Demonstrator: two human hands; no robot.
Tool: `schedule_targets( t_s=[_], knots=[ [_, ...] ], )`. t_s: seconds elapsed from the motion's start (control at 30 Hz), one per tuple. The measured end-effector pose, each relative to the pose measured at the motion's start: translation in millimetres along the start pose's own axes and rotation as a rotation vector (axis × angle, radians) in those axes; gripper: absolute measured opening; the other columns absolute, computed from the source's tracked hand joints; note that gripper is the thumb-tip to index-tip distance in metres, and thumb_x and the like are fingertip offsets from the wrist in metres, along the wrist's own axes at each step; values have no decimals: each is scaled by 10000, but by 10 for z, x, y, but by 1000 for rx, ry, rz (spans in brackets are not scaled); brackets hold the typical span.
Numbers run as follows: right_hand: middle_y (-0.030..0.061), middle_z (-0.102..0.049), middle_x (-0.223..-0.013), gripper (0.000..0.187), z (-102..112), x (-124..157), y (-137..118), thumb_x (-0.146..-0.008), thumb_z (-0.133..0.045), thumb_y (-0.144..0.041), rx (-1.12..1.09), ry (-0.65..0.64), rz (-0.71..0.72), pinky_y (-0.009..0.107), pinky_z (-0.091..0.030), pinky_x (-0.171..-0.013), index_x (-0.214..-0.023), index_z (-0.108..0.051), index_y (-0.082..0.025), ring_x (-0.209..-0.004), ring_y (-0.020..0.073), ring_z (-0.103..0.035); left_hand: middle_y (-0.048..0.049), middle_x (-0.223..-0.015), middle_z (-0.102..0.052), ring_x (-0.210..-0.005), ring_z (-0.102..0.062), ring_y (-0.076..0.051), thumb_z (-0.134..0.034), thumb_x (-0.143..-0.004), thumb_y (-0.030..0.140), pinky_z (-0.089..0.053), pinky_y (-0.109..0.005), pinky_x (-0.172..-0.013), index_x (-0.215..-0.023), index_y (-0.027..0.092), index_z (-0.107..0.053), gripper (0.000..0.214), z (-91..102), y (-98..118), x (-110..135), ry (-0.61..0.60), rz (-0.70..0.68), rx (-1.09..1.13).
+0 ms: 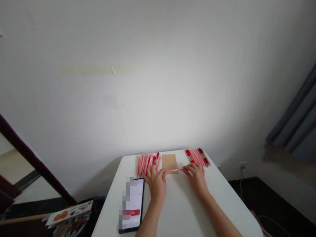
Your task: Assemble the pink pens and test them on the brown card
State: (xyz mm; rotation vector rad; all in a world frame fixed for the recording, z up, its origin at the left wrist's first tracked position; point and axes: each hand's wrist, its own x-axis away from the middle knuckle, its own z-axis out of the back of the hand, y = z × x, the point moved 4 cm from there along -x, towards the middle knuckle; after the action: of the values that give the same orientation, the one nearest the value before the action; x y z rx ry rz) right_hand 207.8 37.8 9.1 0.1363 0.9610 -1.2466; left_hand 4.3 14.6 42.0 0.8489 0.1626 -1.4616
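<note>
A pink pen point(170, 171) is held level between my two hands over the front of a brown paper card point(170, 161). My left hand point(156, 182) pinches its left part. My right hand point(197, 177) grips the pink piece at its other end, and a short white section shows between the two pink parts. Just beyond my left hand lies a bundle of pink and red pens point(145, 161). Another row of pink, red and black pens point(198, 156) sits past my right hand.
A smartphone point(133, 207) with a lit screen lies on the white table point(182, 210), left of my left forearm. Behind the table stands a grey wall point(158, 108). A printed box point(70, 212) is low at the left, and a grey curtain point(296, 121) hangs at the right.
</note>
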Motion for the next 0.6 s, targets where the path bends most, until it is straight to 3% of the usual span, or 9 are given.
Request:
schedule_targets(
  t_s=[0.6],
  knots=[
    [16, -656, -872, 96, 16, -13, -112, -844, -627, -322, -36, -47, 118, 416, -334, -910, -909, -696, -309, -945, 220, -511, -36, -1130, -595, -1147, -462, -256, -608, -800, 304, -237, -596, -1037, -816, 323, -717, 112, -44, 54, 39, -22, -74, 22]
  ],
)
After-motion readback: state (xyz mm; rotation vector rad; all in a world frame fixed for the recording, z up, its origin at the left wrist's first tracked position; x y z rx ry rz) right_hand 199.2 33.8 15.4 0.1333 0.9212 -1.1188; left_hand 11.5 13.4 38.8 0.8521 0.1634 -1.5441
